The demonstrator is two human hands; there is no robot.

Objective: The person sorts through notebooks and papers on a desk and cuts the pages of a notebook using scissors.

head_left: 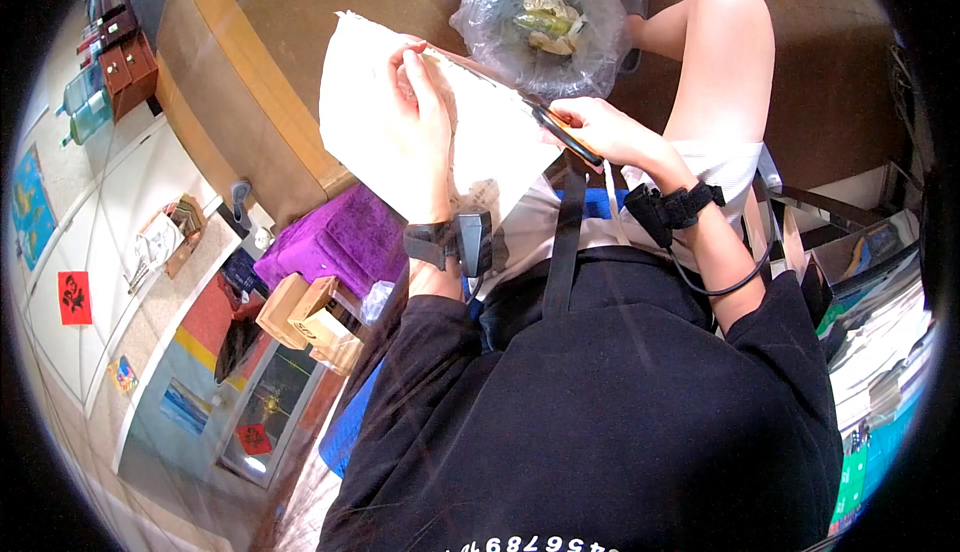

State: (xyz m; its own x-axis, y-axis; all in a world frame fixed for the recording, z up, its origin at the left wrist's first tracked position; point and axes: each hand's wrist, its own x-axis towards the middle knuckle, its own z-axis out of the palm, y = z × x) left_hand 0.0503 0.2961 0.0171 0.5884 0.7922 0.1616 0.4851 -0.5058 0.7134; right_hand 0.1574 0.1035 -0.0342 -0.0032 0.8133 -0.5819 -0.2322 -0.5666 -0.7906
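Observation:
A large white sheet point(370, 122) lies tilted across my lap. On top of it rests my left hand point(420, 97), its fingers apart and bent a little near the upper edge. My right hand point(600, 132) is closed round the handles of black and orange scissors point(570, 137). The scissors point up and left, with the blades at the sheet's right edge. Whether the blades are open or closed is hard to tell. Each wrist wears a black strap with a small device.
Just beyond the sheet, a bin lined with a clear plastic bag point(545, 27) holds some waste. A purple covered block point(330, 242) and cardboard boxes point(312, 320) stand at the left. Papers point(885, 352) are piled at the right.

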